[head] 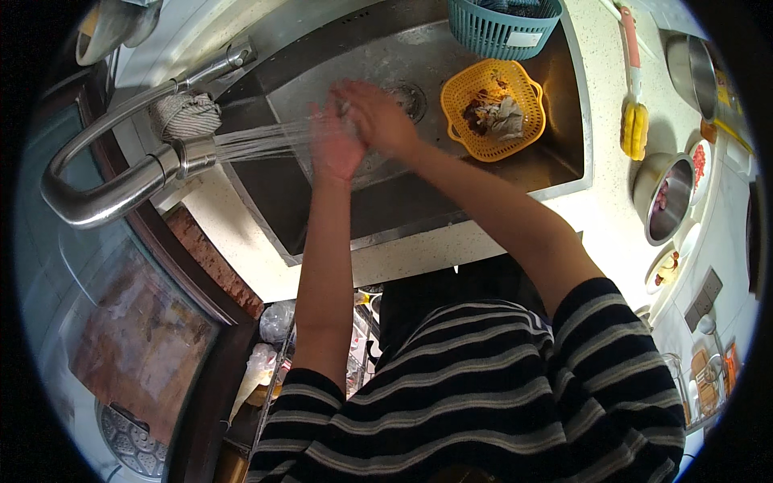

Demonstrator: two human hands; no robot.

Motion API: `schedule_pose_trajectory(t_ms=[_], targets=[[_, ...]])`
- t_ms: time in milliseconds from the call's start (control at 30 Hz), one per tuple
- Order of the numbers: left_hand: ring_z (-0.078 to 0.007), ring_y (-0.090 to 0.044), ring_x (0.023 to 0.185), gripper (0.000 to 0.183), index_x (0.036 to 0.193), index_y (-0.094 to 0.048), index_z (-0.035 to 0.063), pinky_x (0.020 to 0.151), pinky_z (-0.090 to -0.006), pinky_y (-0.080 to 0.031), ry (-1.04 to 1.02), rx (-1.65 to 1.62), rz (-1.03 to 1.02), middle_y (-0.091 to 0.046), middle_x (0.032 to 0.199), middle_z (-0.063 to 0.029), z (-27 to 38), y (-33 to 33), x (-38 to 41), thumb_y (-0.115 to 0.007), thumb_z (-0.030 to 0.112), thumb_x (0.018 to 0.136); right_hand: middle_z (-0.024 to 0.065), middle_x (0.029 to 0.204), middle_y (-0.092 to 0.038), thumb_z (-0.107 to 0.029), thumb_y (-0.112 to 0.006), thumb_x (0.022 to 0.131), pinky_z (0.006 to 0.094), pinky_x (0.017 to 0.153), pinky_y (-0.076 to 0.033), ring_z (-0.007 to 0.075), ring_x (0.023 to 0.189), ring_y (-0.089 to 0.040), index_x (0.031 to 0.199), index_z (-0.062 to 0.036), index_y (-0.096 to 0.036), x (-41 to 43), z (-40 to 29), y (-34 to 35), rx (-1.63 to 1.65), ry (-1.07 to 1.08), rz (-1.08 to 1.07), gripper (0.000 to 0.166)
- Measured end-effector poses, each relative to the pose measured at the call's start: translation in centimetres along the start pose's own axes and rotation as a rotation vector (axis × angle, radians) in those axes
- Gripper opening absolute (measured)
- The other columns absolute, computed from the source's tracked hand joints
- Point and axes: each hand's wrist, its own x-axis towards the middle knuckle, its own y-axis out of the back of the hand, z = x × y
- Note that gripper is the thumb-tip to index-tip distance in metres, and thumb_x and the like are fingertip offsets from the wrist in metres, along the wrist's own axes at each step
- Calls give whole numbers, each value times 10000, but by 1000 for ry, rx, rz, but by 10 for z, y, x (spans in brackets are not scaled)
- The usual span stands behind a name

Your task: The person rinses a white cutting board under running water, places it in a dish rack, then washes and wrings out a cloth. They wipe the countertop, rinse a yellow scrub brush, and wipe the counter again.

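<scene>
My left hand (337,148) is in the spray of running water (266,142) over the stainless steel sink (374,211). Against it lies my right hand (386,118), palm towards palm. Both hands are wet and blurred by motion, with fingers extended and nothing visible held. The water comes sideways across the picture from the metal faucet (193,156) on the left. Behind the right hand, the sink drain (410,99) shows in part. A yellow plastic strainer basket (450,99) with food scraps and a crumpled pale piece sits at the sink's right.
A teal plastic basket (483,36) stands at the sink's far right corner. On the right counter are a yellow sponge brush (634,130), a steel bowl (670,205) with reddish pieces, and small plates. A striped cloth (187,115) hangs beside the faucet.
</scene>
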Motion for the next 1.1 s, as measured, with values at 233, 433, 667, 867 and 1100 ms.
schedule_pose_trajectory(t_ms=[233, 433, 667, 867, 1100], targets=[[-342, -418, 1332, 623, 1447, -400, 133, 1144, -500, -306, 39, -29, -199, -451, 1456, -99, -27, 9, 4, -386, 561, 995, 138, 1450, -479, -329, -565, 912, 554, 1108, -312, 417, 1364, -384, 1346, -152, -561, 11, -37, -2, -87, -19, 26, 469], [-324, -415, 1344, 532, 1441, -411, 130, 1147, -490, -301, 22, -54, -74, -438, 1466, -104, 5, -3, -18, -401, 456, 1022, 126, 1468, -466, -313, -617, 876, 534, 1142, -266, 391, 1380, -370, 1342, -169, -572, -7, -27, 7, -97, 21, -20, 490], [-271, -368, 1388, 472, 1414, -443, 131, 1129, -535, -301, -69, 51, -91, -445, 1452, -121, 0, -11, -14, -397, 405, 1032, 108, 1462, -479, -259, -587, 896, 511, 1124, -296, 366, 1345, -413, 1332, -171, -584, 17, -39, -10, 51, 28, 27, 445], [-274, -404, 1356, 463, 1411, -443, 114, 1140, -474, -306, 191, -675, -228, -451, 1446, -121, 19, -4, -23, -424, 379, 1032, 145, 1389, -541, -238, -574, 905, 487, 1105, -340, 378, 1294, -478, 1308, -113, -590, -2, -29, -3, 64, 19, 40, 422], [-305, -416, 1340, 465, 1439, -392, 126, 1126, -548, -293, 21, -144, -9, -450, 1435, -137, 1, -3, -16, -418, 358, 1036, 157, 1387, -531, -243, -559, 922, 494, 1079, -369, 389, 1279, -481, 1304, -131, -587, 10, -38, -9, 91, -95, 37, 398]])
